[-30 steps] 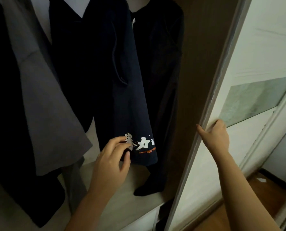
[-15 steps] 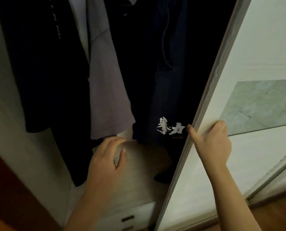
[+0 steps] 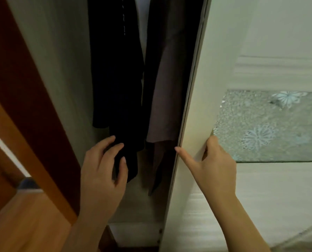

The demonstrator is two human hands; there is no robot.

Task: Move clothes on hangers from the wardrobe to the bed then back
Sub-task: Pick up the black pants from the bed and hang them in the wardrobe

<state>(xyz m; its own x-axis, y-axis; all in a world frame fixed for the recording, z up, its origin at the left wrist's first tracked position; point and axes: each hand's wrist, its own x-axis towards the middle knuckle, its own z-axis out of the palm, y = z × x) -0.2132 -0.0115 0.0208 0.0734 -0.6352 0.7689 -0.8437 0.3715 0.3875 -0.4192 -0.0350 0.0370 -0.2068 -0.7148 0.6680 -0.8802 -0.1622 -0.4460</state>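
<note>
With the left hand (image 3: 104, 171) in the open strip of the wardrobe (image 3: 64, 88), fingers loosely spread and a little bent, holding nothing, fingertips right at the hem of the jacket (image 3: 115, 73); touching it or just short, impossible to tell. With the right hand (image 3: 213, 164) pinching the door (image 3: 224, 51) at its leading edge, thumb along the edge side, fingers wrapped onto the face beside the frosted panel (image 3: 269, 128). Outward from the left hand, everything hanging lies straight ahead and above, long axis vertical: dark jacket nearest, grey garment (image 3: 166, 91) just to its right and close against the door edge, a sliver of white shirt (image 3: 140, 28) between the two higher up. Hangers out of view above the top of the frame. Left hand plainly the nearer to the jacket, and the only free one; right hand apart from it, on the other side of the door edge. Narrow gap, with anything hanging further right hidden behind the door. Probably the door first, slid sideways by the right hand. To lift a garment out, better a reach up along its length to the hanger than a tug at the hem. Lower down, a white drawer front (image 3: 133, 233); off to the left, a brown door frame (image 3: 24, 97).
</note>
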